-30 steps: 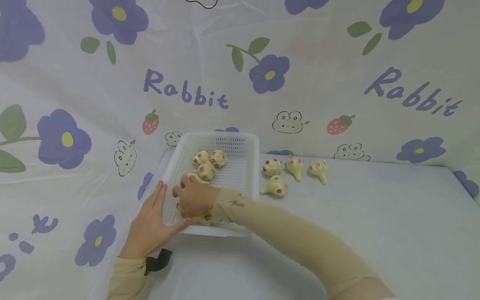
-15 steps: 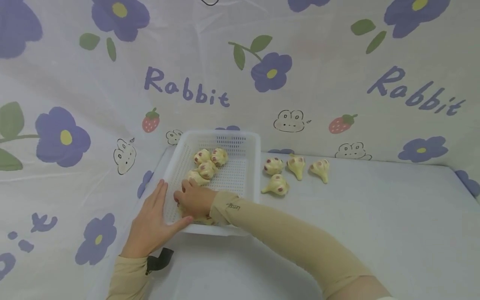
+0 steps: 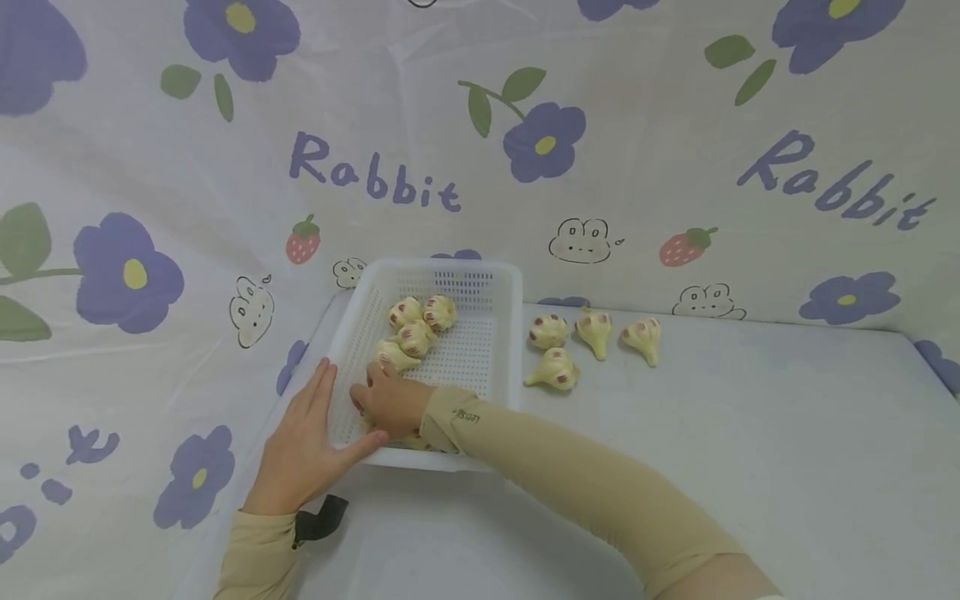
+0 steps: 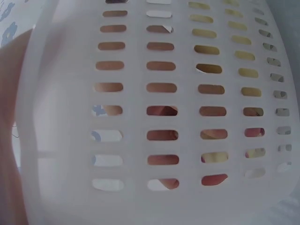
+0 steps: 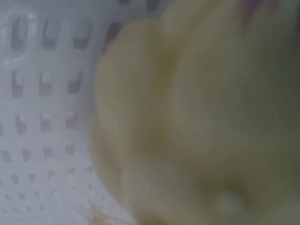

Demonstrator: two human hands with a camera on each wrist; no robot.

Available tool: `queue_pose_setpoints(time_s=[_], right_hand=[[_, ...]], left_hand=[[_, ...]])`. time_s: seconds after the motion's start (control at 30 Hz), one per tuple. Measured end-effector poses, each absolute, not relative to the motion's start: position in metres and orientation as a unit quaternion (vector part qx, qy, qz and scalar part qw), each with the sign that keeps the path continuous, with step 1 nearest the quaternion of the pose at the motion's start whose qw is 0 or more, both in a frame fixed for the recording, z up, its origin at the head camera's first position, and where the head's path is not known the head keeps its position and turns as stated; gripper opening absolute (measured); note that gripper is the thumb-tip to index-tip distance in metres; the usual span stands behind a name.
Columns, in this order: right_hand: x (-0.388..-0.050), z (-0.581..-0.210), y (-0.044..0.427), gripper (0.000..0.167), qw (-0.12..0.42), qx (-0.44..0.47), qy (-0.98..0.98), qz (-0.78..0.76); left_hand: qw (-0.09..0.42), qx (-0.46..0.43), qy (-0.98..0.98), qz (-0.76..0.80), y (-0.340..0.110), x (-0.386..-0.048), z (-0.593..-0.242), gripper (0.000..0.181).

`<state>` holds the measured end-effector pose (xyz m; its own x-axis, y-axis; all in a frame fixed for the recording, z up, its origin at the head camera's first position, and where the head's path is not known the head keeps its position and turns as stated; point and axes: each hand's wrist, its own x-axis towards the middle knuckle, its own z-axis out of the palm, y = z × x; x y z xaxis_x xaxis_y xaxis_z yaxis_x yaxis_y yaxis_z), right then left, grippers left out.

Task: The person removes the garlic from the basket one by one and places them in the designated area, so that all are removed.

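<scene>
A white perforated basket (image 3: 516, 342) holds several cream garlic bulbs (image 3: 417, 338) with purplish patches. At its near-left corner my left hand (image 3: 296, 450) rests on the rim, fingers straight and thumb along the near edge. The left wrist view shows the slotted basket wall (image 4: 126, 206) with fingers and bulbs behind it. Inside the near-left part, my right hand (image 3: 393, 404) reaches down with fingers curled round a bulb, mostly hidden under it. One garlic bulb (image 5: 164, 122) fills much of the right wrist view, blurred, beside the basket mesh (image 5: 44, 84).
Right of the basket, several more bulbs (image 3: 555, 369) lie on the white table (image 3: 750, 433). A patterned sheet (image 3: 637, 150) rises behind the table and along its left side. A black strap piece (image 3: 321, 518) sits at the left wrist.
The right hand has shifted slightly within the basket, its fingers still curled low among the near bulbs. The left hand has kept its place on the rim.
</scene>
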<state>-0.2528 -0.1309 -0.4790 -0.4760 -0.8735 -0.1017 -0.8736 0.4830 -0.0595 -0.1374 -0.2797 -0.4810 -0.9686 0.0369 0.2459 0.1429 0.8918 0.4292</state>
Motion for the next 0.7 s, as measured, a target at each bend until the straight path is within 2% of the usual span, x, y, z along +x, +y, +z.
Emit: queue_pose_setpoints(time_s=[0.47, 0.7], right_hand=[[-0.248, -0.462, -0.128, 0.034, 0.096, -0.467, 0.878, -0.047], [-0.251, -0.458, -0.126, 0.035, 0.085, -0.466, 0.879, -0.064]], left_hand=[[0.116, -0.050, -0.966, -0.225, -0.280, -0.138, -0.481, 0.117], [0.113, -0.056, -0.966, -0.228, -0.281, -0.137, -0.480, 0.118]])
